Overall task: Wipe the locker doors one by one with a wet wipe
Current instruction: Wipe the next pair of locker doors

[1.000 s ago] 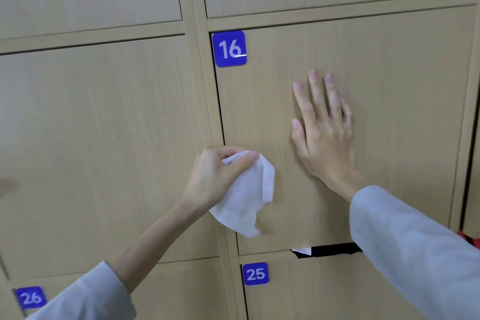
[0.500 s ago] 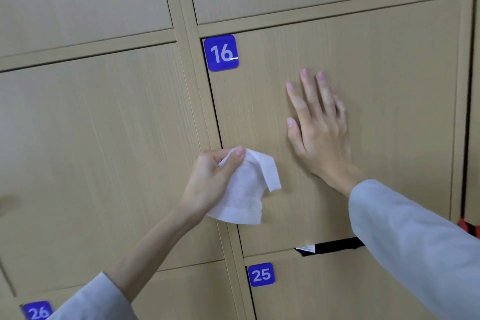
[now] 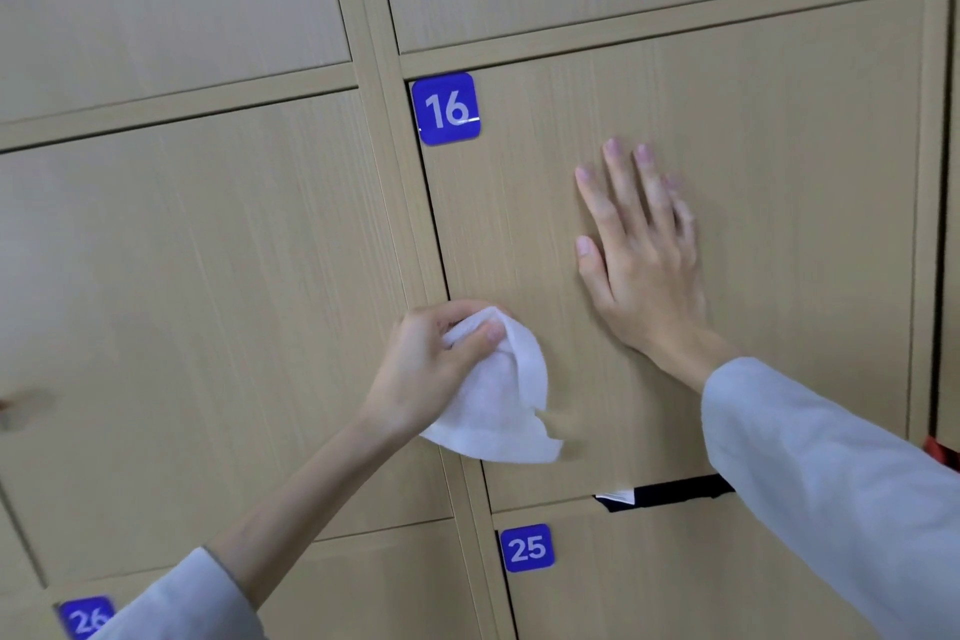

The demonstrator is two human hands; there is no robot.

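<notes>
The tag 26 [image 3: 85, 617] is partly hidden by a pale sleeve [image 3: 176, 608], and a dark gap [image 3: 670, 493] under door 16 [image 3: 779, 172] holds something white, too small to identify. The doors are flat, light wood-grain panels with square blue number tags 16 [image 3: 447, 108] and 25 [image 3: 527, 547]. The wipe [image 3: 498, 405], white, soft and crumpled, hangs at door 16's lower left edge, pinched by the left hand [image 3: 431, 369]. The right hand [image 3: 641, 260] lies flat on door 16, fingers straight.
</notes>
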